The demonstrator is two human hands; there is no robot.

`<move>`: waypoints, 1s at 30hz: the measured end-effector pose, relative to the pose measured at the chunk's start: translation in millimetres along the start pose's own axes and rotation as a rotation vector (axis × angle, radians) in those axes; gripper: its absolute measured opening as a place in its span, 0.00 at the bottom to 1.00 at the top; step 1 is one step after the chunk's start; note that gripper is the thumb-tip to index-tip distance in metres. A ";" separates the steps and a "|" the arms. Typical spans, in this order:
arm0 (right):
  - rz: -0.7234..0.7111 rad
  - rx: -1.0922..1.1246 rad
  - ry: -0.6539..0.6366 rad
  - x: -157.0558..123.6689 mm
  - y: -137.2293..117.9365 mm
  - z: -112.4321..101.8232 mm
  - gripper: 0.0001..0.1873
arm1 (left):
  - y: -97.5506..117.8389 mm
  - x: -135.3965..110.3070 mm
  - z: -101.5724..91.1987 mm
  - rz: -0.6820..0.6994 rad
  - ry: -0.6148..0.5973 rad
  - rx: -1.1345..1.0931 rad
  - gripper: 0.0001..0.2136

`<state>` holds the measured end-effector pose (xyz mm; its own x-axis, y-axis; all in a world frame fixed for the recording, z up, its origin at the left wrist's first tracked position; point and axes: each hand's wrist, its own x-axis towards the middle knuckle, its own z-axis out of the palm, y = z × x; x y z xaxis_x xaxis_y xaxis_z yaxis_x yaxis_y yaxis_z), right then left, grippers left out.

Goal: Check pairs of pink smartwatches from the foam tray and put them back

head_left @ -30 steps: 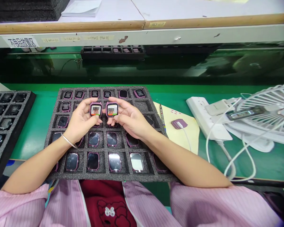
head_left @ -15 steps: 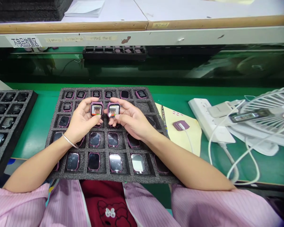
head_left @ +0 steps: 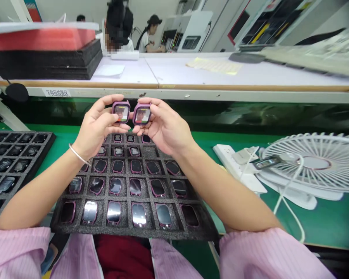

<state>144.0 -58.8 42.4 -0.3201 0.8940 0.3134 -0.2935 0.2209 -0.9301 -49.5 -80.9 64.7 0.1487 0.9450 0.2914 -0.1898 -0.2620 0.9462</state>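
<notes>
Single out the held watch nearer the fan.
The watch in the right hand; the other held watch, in the left hand, is farther from the fan.

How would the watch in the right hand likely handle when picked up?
The watch is probably stiff, given its rigid-looking purple case. It seems fairly light, since the fingers of the right hand hold it up. Its smooth-looking screen could be slippery and might scratch if knocked.
</notes>
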 end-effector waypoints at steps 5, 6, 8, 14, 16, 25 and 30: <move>-0.159 -0.067 -0.029 14.8 -44.7 15.1 0.17 | 42.5 14.3 8.1 0.175 -0.001 0.010 0.19; -0.189 -0.052 -0.044 16.2 -51.1 17.9 0.16 | 48.8 14.5 9.8 0.206 -0.002 0.007 0.19; -0.229 -0.008 -0.080 19.3 -61.8 22.3 0.15 | 59.5 14.1 13.1 0.247 0.001 -0.005 0.19; -0.260 0.007 -0.099 30.5 -80.5 26.7 0.12 | 76.2 16.7 16.5 0.274 0.012 0.028 0.18; -0.262 -0.006 -0.088 33.9 -83.1 25.9 0.12 | 77.3 20.4 15.3 0.275 -0.001 0.048 0.20; -0.261 -0.049 -0.058 45.4 -83.5 20.2 0.11 | 72.6 36.7 13.3 0.289 -0.015 0.022 0.20; -0.254 -0.058 -0.051 47.3 -80.4 18.2 0.12 | 68.9 39.8 12.6 0.271 -0.008 -0.024 0.16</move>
<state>136.1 -41.3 135.6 -0.2886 0.7866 0.5458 -0.3189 0.4586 -0.8295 -44.4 -63.9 143.2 0.0972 0.8392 0.5351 -0.2463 -0.5006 0.8299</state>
